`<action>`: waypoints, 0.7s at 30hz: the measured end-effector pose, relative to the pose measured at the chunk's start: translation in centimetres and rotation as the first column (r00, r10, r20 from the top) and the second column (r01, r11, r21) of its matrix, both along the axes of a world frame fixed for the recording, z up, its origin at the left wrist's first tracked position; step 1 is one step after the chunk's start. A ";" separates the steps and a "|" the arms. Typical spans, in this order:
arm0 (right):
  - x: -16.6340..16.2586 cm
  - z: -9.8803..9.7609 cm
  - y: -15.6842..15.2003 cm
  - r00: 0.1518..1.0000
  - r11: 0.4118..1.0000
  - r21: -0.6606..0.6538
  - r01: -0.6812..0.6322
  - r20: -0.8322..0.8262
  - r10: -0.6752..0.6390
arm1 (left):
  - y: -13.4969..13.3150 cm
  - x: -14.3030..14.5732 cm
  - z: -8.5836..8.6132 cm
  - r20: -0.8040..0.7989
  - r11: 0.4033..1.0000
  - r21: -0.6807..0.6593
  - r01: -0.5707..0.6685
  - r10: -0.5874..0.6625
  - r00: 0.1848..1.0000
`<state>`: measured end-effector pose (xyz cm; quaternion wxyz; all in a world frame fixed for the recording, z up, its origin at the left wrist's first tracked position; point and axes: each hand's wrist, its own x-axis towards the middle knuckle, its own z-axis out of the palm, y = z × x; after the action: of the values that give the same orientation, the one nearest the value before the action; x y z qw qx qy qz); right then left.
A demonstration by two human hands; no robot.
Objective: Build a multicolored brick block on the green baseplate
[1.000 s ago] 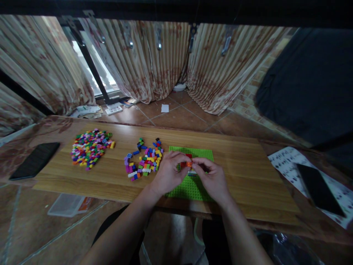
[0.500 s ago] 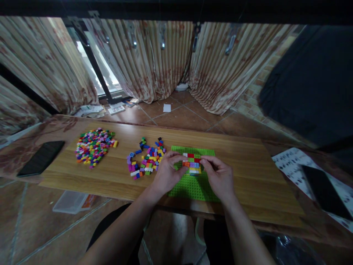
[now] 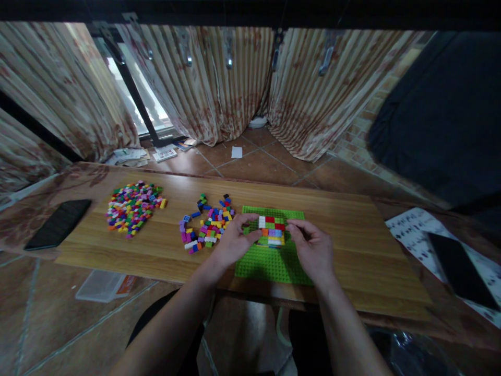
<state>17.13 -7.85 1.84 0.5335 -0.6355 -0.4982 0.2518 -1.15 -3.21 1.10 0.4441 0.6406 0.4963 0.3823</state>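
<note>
A small block of stacked toy bricks (image 3: 271,233), in red, white, green, orange, lilac and yellow, stands on a green studded baseplate (image 3: 270,266). At its left side is my left hand (image 3: 236,241), thumb and index finger apart, the thumb tip against or very near the bricks. My right hand (image 3: 313,246) is at the block's right edge, beside a red brick. Its thumb and index finger are pressed together, and anything between them is too small or hidden to make out. Left of the baseplate lies a loose group of mixed bricks (image 3: 211,224), partly behind my left hand.
A larger pile of bricks (image 3: 135,208) lies farther left on the wooden board (image 3: 352,250). A dark tablet-like object (image 3: 58,224) rests at the far left. At the right, a black phone-like object (image 3: 464,271) lies on a printed sheet (image 3: 410,230). A clear plastic container (image 3: 99,286) sits below on the floor.
My left hand has drawn slightly left, its index finger coming off the white brick. My right fingertips have shifted slightly right of the block. More of the block's top shows.
</note>
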 end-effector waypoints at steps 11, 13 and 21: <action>-0.1 0.1 0.0 1.000 1.000 -0.020 -0.001 -0.012 0.001 | -0.2 0.6 -0.1 -0.090 0.998 0.031 -0.061 0.064 0.994; 0.0 0.0 0.0 1.000 1.000 -0.024 -0.005 -0.009 0.005 | -0.3 0.6 -0.1 -0.068 0.997 0.023 -0.074 0.076 0.995; 0.1 -0.4 0.0 1.000 1.000 -0.022 -0.015 0.000 0.015 | 0.3 1.3 -0.9 -0.060 0.994 0.028 -0.110 0.112 0.992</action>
<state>17.27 -7.85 1.46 0.5243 -0.6375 -0.5004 0.2612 0.18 -2.92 0.22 0.3989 0.6288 0.5396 0.3927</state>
